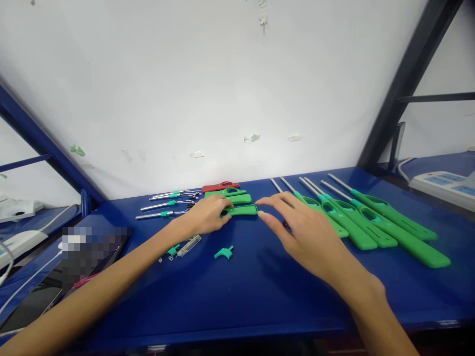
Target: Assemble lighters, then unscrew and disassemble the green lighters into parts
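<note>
My left hand [211, 215] is closed over the near end of a green lighter casing half [245, 210], its thumb and fingers at the casing's edges. My right hand [300, 222] has its thumb and forefinger apart at the casing's other end; whether they touch it I cannot tell. Just behind lie more green casing pieces [241, 199] and a red casing piece [211, 188]. Left of my left hand are several metal lighter tubes with wires [152, 208]. In front of it lie a clear fuel tank [189, 245], a small green part [172, 251] and a green trigger [224, 252].
Several green long-necked lighters [404, 237] lie side by side at the right of the blue table [237, 306]. A dark device with a cable [40, 296] lies at the left edge. A white wall [222, 89] stands behind, with slanted metal posts at both sides.
</note>
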